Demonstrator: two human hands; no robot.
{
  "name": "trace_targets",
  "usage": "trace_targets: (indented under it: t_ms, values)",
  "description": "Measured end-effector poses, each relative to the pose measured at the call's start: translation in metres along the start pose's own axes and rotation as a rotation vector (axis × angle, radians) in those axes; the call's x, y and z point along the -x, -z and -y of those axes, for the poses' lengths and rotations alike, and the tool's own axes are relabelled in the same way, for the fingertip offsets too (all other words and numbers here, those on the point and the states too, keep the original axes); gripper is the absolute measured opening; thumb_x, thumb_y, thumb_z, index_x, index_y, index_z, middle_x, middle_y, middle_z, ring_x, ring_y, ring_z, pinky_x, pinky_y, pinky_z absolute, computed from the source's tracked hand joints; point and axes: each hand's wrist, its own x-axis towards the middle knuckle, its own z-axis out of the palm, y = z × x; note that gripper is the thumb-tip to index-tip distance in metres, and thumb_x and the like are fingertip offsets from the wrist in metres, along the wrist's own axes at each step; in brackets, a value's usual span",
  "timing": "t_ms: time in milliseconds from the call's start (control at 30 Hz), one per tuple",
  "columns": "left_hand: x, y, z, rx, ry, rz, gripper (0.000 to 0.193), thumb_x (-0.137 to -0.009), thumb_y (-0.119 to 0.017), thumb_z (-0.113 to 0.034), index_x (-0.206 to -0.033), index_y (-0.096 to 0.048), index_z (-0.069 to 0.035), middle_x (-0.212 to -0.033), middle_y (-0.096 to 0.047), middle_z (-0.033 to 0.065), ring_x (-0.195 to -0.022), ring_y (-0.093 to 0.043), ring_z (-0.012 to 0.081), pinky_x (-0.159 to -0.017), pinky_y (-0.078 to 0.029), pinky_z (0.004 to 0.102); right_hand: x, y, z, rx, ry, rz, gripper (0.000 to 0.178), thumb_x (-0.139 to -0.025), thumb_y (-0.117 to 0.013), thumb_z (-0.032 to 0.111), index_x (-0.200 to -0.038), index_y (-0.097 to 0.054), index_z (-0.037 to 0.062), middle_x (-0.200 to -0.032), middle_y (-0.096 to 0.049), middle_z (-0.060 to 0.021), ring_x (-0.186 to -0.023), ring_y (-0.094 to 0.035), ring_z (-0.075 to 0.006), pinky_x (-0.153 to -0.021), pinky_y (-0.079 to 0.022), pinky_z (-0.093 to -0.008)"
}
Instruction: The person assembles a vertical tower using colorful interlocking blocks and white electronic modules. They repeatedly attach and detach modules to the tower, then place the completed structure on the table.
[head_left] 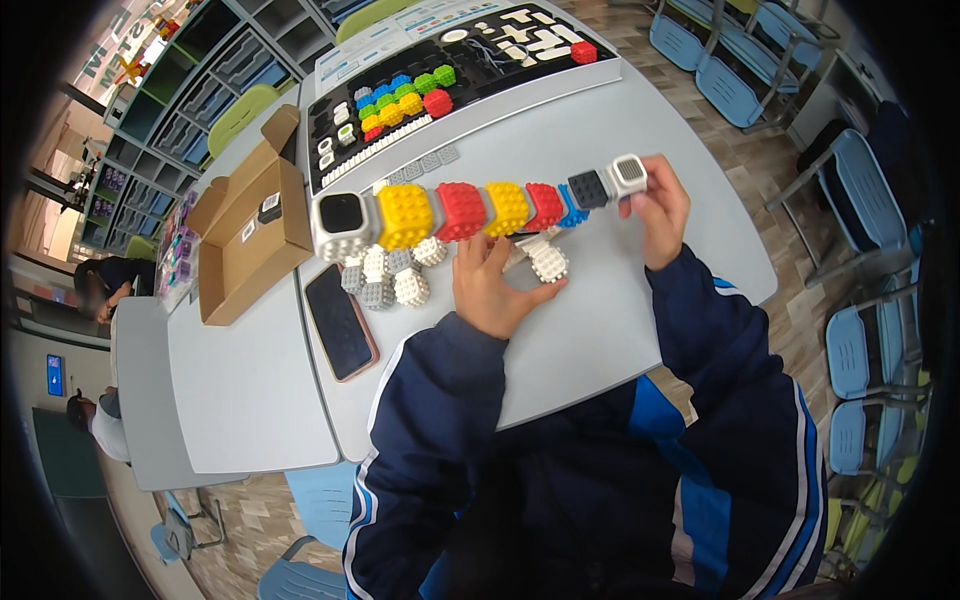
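A long row of studded cube blocks, forming a block model (461,211), crosses in front of me: a white block with a black face at the left end, then yellow and red blocks, then blue pieces. Under its middle is my left hand (490,288), fingers against the model and thumb stretched beside a white studded block (548,262); the fingertips are partly hidden. My right hand (662,212) is closed on a white square module (628,174) with a grey ridged face. That module sits beside a dark grey block (588,188) at the right end. White and grey studded blocks (386,276) show below the left part.
Beyond the model lies a black parts tray (480,80) with coloured blocks and white pieces. An open cardboard box (255,230) and a phone (340,322) are at the left. Grey flat pieces (425,163) lie before the tray. Blue chairs (725,90) stand at the right.
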Motion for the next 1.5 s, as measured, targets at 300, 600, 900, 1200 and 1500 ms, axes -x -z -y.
trace_targets:
  t_ms: [300, 600, 900, 1200, 1500]
  values:
    - [-0.004, -0.001, -0.003, 0.060, 0.020, -0.023, 0.061, -0.053, -0.088, -0.034, -0.098, -0.067, 0.000, -0.098, -0.057, 0.0116, -0.095, -0.051, 0.0283, -0.080, -0.045, 0.0376, 0.058, -0.009, 0.034, 0.444, 0.312, 0.073, 0.032, -0.068, -0.079, 0.013, -0.088, -0.056, 0.0016, -0.066, -0.058, -0.0045, -0.052, -0.054, -0.0135, -0.052, -0.043, -0.0267]
    - [-0.006, -0.005, 0.000, 0.334, 0.071, 0.099, 0.056, -0.055, -0.089, -0.028, -0.100, -0.065, -0.006, -0.098, -0.056, 0.0096, -0.093, -0.050, 0.0285, -0.080, -0.042, 0.0391, 0.063, -0.055, 0.055, 0.399, 0.482, 0.400, 0.039, -0.069, -0.082, 0.021, -0.097, -0.063, 0.0033, -0.078, -0.064, -0.0069, -0.063, -0.063, -0.0227, -0.053, -0.049, -0.0303]
    - [0.001, -0.008, 0.019, 0.527, 0.106, 0.279, 0.062, -0.056, -0.088, -0.028, -0.107, -0.061, -0.005, -0.104, -0.057, 0.0105, -0.097, -0.052, 0.0267, -0.085, -0.043, 0.0381, 0.058, -0.076, 0.052, 0.429, 0.454, 0.445, 0.065, -0.075, -0.076, 0.020, -0.132, -0.051, 0.0017, -0.088, -0.068, -0.0068, -0.067, -0.065, -0.0199, -0.057, -0.052, -0.0276]
    - [0.001, 0.001, 0.035, 0.585, 0.132, 0.384, 0.069, -0.057, -0.088, -0.028, -0.115, -0.058, -0.005, -0.110, -0.057, 0.0114, -0.101, -0.054, 0.0248, -0.089, -0.044, 0.0372, 0.054, -0.102, 0.070, 0.462, 0.200, 0.495, 0.066, -0.078, -0.072, 0.021, -0.138, -0.045, 0.0066, -0.098, -0.067, -0.0061, -0.072, -0.066, -0.0243, -0.059, -0.054, -0.0300]
    - [-0.001, 0.030, 0.030, 0.555, 0.126, 0.564, 0.075, -0.059, -0.088, -0.026, -0.122, -0.054, -0.005, -0.118, -0.058, 0.0129, -0.108, -0.057, 0.0227, -0.095, -0.044, 0.0362, 0.032, -0.053, 0.127, 0.230, 0.219, 0.071, 0.040, -0.074, -0.075, 0.006, -0.113, -0.064, 0.0008, -0.072, -0.063, -0.0004, -0.053, -0.055, -0.0097, -0.048, -0.044, -0.0232]
